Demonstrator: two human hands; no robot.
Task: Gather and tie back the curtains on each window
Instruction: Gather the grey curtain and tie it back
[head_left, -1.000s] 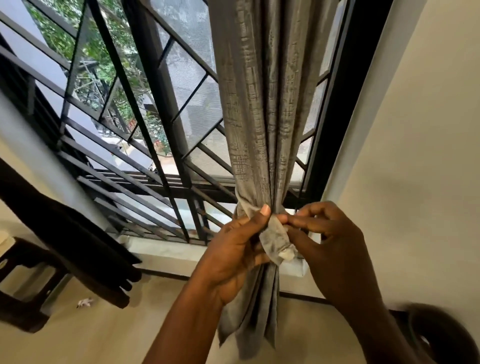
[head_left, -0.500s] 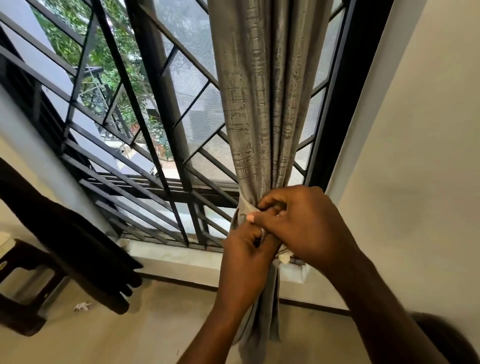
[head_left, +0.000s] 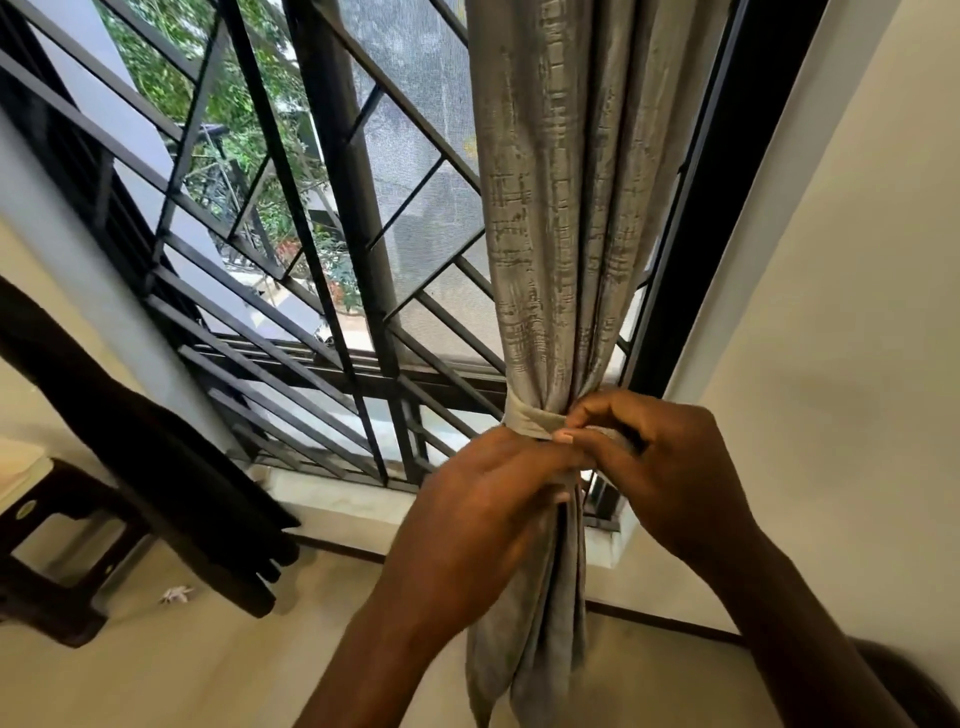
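Observation:
A grey patterned curtain (head_left: 561, 218) hangs gathered into one bunch at the right side of the window. A pale fabric tie-back band (head_left: 524, 419) wraps around its waist. My left hand (head_left: 483, 514) grips the bunched curtain just under the band, its thumb pressed near the band's end. My right hand (head_left: 670, 462) is at the right of the bunch with curled fingers pinching the band's end. The knot itself is hidden behind my fingers.
A black window grille (head_left: 322, 270) with diagonal bars fills the left and middle. The black window frame (head_left: 727, 171) and a cream wall (head_left: 841, 322) lie to the right. A dark hanging cloth (head_left: 171, 483) and a dark stool (head_left: 57, 566) stand at lower left.
My right hand crossed over the left half a second ago; it has now come back to the right side of the bunch. The loose tie end is no longer hanging out.

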